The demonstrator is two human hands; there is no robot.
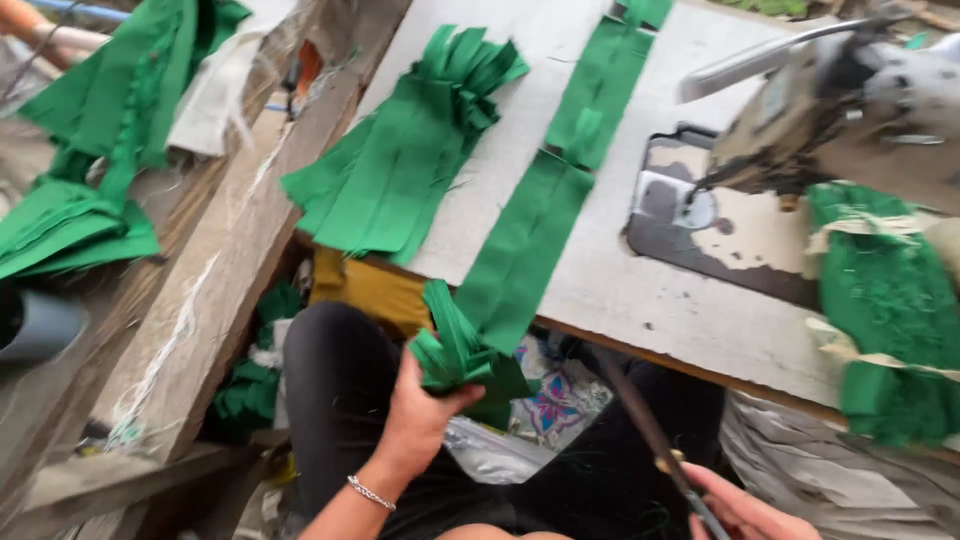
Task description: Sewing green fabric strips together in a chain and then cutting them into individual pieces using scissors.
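Note:
My left hand (418, 408) grips a bunch of green fabric strips (455, 350) just below the table's front edge, above my lap. From that bunch a long green strip (525, 245) runs up across the grey tabletop (620, 280) toward the sewing machine (850, 110). A fanned stack of green fabric pieces (400, 165) lies on the table's left part. My right hand (745, 505) is low at the bottom right, closed on a pair of scissors (650, 430) whose dark blades point up toward the table edge.
A wooden beam (210, 290) runs along the table's left side, with more green cloth (95, 150) piled beyond it. Green fabric scraps (890, 310) heap at the right by the machine. A patterned cloth (555, 395) and bags lie under the table.

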